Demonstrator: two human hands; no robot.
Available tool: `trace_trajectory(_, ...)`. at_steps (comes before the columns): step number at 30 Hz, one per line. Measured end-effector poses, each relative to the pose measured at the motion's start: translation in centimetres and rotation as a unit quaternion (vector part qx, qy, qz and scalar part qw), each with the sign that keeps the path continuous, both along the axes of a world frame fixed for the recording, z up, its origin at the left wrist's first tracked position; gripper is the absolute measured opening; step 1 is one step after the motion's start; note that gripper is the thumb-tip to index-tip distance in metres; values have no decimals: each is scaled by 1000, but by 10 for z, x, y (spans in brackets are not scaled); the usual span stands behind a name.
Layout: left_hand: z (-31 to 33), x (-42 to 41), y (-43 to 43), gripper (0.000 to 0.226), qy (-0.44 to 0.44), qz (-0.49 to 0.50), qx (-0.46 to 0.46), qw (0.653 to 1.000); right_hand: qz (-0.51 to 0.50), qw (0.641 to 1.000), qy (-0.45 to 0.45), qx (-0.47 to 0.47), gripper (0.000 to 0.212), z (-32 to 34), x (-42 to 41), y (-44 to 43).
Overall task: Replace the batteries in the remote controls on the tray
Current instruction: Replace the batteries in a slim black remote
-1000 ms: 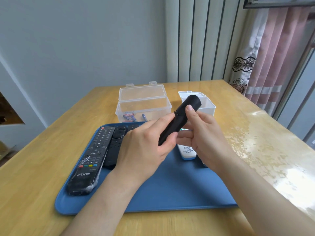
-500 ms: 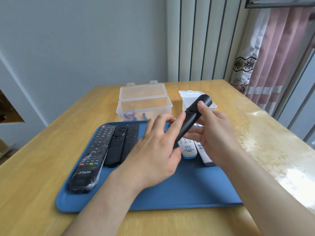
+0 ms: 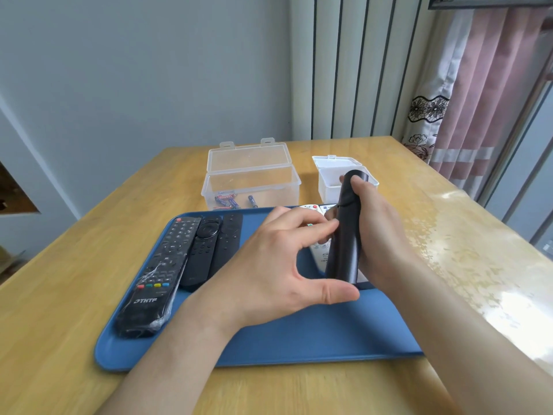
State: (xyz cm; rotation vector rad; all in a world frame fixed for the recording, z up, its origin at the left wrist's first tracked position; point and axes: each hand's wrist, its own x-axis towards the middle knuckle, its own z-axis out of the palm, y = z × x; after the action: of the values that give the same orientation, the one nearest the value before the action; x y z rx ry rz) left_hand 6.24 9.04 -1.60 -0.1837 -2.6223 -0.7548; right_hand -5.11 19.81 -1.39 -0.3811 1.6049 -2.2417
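My right hand (image 3: 380, 235) grips a slim black remote (image 3: 344, 241), held almost upright above the blue tray (image 3: 299, 339) with its plain back toward me. My left hand (image 3: 269, 265) spans the remote's left side: the thumb lies across its lower end and the fingertips touch its middle. Three black remotes lie side by side on the tray's left: a large plastic-wrapped one (image 3: 158, 274), a middle one (image 3: 200, 253) and a slim one (image 3: 227, 238). White remotes (image 3: 318, 256) lie on the tray, mostly hidden behind my hands.
Behind the tray stands an open clear plastic box (image 3: 251, 187) with several batteries (image 3: 227, 200) inside. To its right sits a small white open box (image 3: 329, 181). The wooden table (image 3: 449, 250) reaches the wall and a curtain on the right.
The black remote has swung from a slant to almost upright and moved right. My left hand loosened from wrapping its lower part to spanning it with thumb and fingertips.
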Motion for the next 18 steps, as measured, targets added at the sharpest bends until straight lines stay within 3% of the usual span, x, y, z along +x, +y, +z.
trace_trajectory(5, -2, -1, 2, 73, 65, 3, -5, 998, 53, 998, 13, -35, 26, 4, 6, 2)
trace_trajectory(12, -4, -4, 2, 70, 138, 8, -32, 990, 71, 996, -49, -38, 44, 4, 14, 6)
trace_trajectory(18, -7, -5, 5, 66, 181, 21, -38, 983, 85, 991, -91, -57, 35, 1, 15, 3)
